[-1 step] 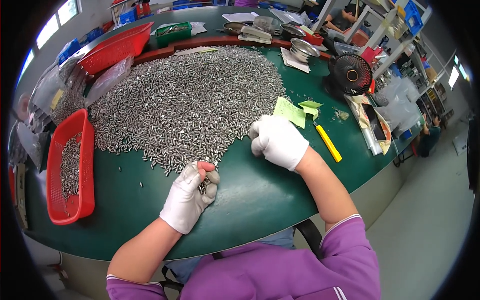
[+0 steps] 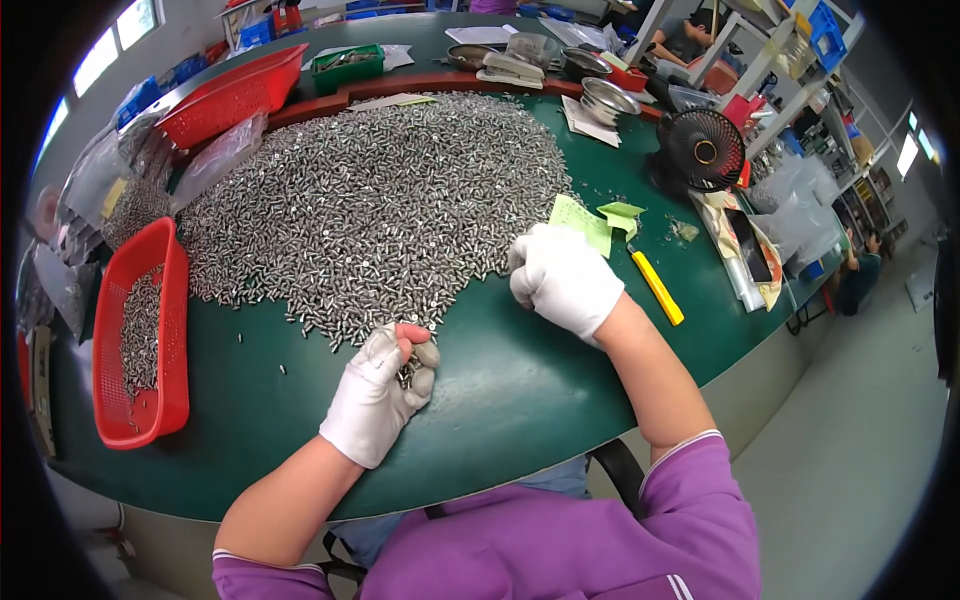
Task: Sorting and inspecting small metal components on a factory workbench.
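A broad heap of small silvery metal pins (image 2: 370, 200) lies across the green table. At its near edge, my left hand (image 2: 375, 395) in a white glove is curled closed around several of these pins, with a bare fingertip sticking out of the glove. My right hand (image 2: 565, 280), gloved too, is at the heap's right edge with fingers bent inward and pressed together. What those fingers hold, if anything, is hidden. At the left, a red plastic basket (image 2: 180, 330) contains more of the pins. A couple of loose pins lie on the table between the basket and my left hand.
Beyond my right hand are green paper slips (image 2: 582, 226), a yellow-handled tool (image 2: 657, 288), a black fan (image 2: 703, 150) and a phone (image 2: 748, 243). Another red basket (image 2: 235, 95) and a green tray (image 2: 347, 68) stand behind the heap. Plastic bags (image 2: 85, 185) crowd the left side.
My right hand has shifted slightly to the right, away from the heap's edge, its fingers still curled. My left hand stays in place with the pins.
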`<state>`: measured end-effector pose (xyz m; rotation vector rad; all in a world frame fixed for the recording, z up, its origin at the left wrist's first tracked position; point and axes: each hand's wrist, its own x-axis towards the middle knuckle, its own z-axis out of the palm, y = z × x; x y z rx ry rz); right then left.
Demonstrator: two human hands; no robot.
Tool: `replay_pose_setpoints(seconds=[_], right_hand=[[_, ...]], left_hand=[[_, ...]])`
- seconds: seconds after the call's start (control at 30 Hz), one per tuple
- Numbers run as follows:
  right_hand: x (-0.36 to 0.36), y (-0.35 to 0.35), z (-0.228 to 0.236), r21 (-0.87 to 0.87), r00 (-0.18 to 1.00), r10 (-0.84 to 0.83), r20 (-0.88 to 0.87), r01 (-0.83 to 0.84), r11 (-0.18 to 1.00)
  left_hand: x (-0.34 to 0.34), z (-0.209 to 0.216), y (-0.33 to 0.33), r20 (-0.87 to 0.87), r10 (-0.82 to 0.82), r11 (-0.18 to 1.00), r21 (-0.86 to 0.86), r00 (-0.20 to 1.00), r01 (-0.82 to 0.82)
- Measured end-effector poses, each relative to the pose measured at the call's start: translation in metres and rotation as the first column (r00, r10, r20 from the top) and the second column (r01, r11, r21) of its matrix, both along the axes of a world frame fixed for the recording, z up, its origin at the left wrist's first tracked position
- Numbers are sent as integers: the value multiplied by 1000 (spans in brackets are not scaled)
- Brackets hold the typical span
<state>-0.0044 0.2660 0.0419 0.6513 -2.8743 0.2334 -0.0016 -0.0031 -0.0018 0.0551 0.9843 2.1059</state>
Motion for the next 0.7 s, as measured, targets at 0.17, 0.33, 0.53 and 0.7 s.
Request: replay_pose_setpoints(seconds=[0.17,0.33,0.53,0.7], right_hand=[[-8,5,-11,-149,970,-123,-212,93,984],[-9,-4,-22,-141,984,-47,-170,23,990],[-6,-13,-20,-107,997,-37,-64,30,994],[-7,-16,-18,-84,998,7,-67,-13,996]], left_hand=[[0,-1,-1,26,10,1000,-14,1000,-9],[0,0,1,29,-7,1000,-15,1000,8],[0,2,1,13,-9,1000,-29,1000,10],[-1,1,2,27,-4,1000,-24,1000,4]])
